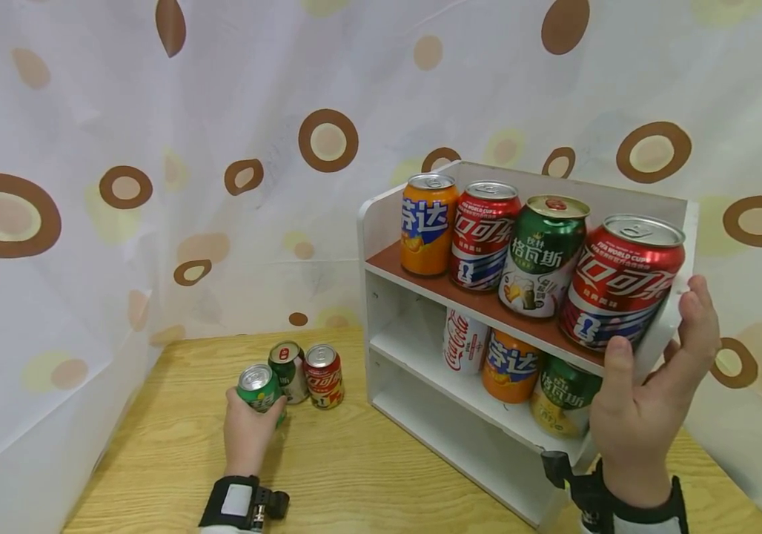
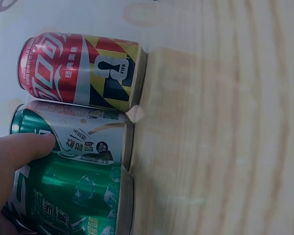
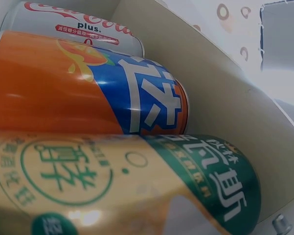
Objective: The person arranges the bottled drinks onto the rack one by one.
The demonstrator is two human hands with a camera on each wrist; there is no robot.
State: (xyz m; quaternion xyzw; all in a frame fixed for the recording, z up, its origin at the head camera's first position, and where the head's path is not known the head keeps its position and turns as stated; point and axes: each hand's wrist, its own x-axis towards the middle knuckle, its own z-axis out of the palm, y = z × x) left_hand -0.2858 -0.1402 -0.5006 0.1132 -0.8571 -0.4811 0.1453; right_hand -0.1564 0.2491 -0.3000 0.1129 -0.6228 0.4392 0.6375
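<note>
My left hand (image 1: 249, 436) grips a green soda can (image 1: 257, 389) standing on the wooden table. Right beside it are a green-and-white can (image 1: 297, 374) and a red Coca-Cola can (image 1: 325, 382), close together in a row. In the left wrist view, the thumb (image 2: 32, 147) lies across the green can (image 2: 78, 196). My right hand (image 1: 651, 400) holds the right side panel of a white shelf (image 1: 461, 454), thumb in front and fingers on the outer side. Its thumb tip is close to a large red cola can (image 1: 624, 285) on the top tier. The right wrist view does not show the hand.
On the top tier stand an orange Fanta can (image 1: 426, 230), another red cola can (image 1: 483, 241) and a green kvass can (image 1: 541, 259). The middle tier bears a white Coca-Cola can (image 1: 464, 341), an orange can (image 1: 510, 367) and a green-gold can (image 1: 562, 400). A patterned curtain (image 1: 254, 67) hangs behind.
</note>
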